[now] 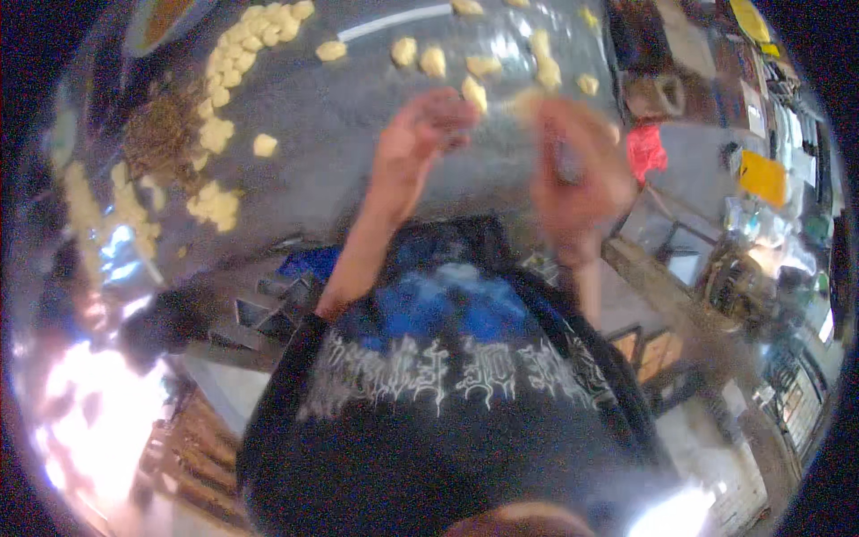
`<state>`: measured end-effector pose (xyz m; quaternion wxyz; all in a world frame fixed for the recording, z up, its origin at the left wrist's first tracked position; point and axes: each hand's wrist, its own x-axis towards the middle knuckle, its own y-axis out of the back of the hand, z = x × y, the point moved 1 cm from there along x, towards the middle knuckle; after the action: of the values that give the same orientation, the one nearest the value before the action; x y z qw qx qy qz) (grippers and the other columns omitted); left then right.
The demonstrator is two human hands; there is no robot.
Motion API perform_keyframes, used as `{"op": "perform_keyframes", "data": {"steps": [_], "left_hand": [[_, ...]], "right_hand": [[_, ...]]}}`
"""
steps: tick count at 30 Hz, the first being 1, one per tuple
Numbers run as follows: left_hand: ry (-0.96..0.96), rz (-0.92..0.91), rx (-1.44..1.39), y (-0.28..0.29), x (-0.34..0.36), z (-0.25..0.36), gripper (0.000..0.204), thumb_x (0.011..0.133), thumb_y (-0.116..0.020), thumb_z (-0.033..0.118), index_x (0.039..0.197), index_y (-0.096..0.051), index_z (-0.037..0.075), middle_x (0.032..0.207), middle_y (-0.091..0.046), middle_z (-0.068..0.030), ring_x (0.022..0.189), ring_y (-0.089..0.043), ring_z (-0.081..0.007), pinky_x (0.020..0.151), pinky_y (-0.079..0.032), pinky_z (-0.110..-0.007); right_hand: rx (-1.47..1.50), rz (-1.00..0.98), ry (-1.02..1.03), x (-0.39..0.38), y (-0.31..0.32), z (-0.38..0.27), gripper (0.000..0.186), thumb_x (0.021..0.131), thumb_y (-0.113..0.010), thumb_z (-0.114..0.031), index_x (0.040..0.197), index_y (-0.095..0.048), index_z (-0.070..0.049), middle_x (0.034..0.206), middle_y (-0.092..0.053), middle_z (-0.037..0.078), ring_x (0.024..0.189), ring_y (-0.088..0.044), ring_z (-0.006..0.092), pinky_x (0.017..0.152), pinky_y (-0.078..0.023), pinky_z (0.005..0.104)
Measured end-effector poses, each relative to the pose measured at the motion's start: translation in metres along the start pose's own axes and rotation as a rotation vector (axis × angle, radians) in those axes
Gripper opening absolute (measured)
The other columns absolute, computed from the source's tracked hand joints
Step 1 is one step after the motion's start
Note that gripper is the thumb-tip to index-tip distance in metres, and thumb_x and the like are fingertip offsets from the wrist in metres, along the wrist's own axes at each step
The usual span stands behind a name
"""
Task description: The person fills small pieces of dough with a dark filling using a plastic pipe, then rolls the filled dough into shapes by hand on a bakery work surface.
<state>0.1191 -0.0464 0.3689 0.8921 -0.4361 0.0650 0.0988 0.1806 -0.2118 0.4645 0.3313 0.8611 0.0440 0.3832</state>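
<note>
Over a grey metal table [313, 116], my left hand [425, 130] is half curled, with a gap between thumb and fingers and nothing seen in it. Just beyond its fingertips lies a pale yellow dough piece [474, 95]; whether they touch it I cannot tell. To the right, my right hand [582, 166] is smeared by motion with its fingers bent. At its fingertips is another dough piece [526, 102], blurred along with the hand, which looks pinched there. Several loose dough pieces [433, 62] lie scattered beyond both hands.
Clustered dough pieces [234, 63] line the table's left side beside a brown crumbly heap [161, 134]. One lone piece [265, 145] sits nearer. A bowl-like container [170, 22] stands far left. Past the right edge are a red cloth or bag [646, 150] and a yellow item [762, 177].
</note>
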Motion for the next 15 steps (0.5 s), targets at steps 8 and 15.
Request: {"op": "perform_keyframes", "data": {"steps": [8,15], "left_hand": [[-0.317,0.618,0.895,0.061,-0.05,0.033,0.03,0.095,-0.064,0.024,0.118,-0.063,0.005,0.116,-0.067,-0.0092,0.101,-0.065,-0.0173,0.089,-0.049,-0.029],[-0.469,1.16,1.192,0.181,-0.158,0.042,0.037,0.093,-0.066,0.032,0.115,-0.064,0.002,0.097,-0.073,-0.0123,0.091,-0.07,-0.0217,0.082,-0.052,-0.033]], "right_hand": [[-0.356,-0.413,-0.717,-0.151,0.04,0.127,0.022,0.085,-0.07,-0.012,0.104,-0.071,-0.001,0.099,-0.07,0.021,0.087,-0.069,0.0276,0.078,-0.054,0.0371],[0.028,-0.162,-0.424,-0.125,0.017,0.125,0.024,0.088,-0.068,-0.012,0.108,-0.07,0.001,0.095,-0.072,0.014,0.08,-0.066,0.0196,0.07,-0.052,0.0315]]}}
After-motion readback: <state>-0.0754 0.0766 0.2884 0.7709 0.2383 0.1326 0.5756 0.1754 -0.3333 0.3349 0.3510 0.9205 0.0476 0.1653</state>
